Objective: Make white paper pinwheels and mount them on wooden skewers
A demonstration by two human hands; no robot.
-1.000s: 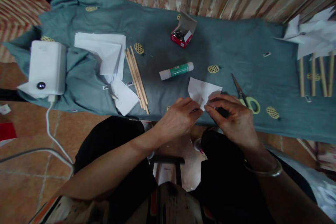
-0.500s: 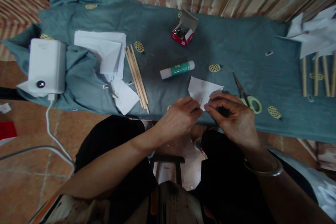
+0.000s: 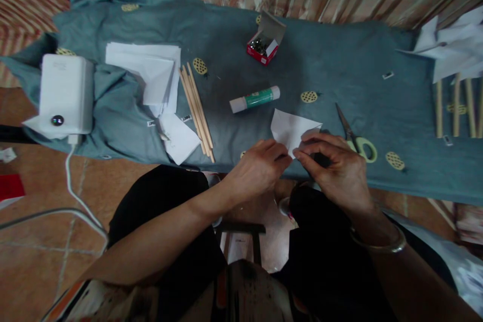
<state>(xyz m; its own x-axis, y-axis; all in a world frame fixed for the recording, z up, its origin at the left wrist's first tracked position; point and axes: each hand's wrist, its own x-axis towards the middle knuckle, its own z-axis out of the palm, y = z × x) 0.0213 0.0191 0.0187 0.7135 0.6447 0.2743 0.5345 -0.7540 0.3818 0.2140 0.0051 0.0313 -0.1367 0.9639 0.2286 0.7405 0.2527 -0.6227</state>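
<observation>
A small white sheet of paper (image 3: 290,126) lies at the table's near edge, its lower part between my two hands. My left hand (image 3: 260,163) pinches the paper's lower left side with curled fingers. From the right, my right hand (image 3: 335,163) grips the lower right side between thumb and fingertips, hiding part of that edge. Scissors with pale green handles (image 3: 365,150) lie open just beyond my right hand. A green and white glue stick (image 3: 255,99) rests on its side above my left hand.
Wooden sticks (image 3: 196,113) lie left of my hands, beside stacked white papers (image 3: 158,78). An open red box (image 3: 260,50) of small metal pieces stands farther back. A white power bank with a cable (image 3: 66,93) sits far left; paper pinwheels (image 3: 451,45) on sticks lie far right.
</observation>
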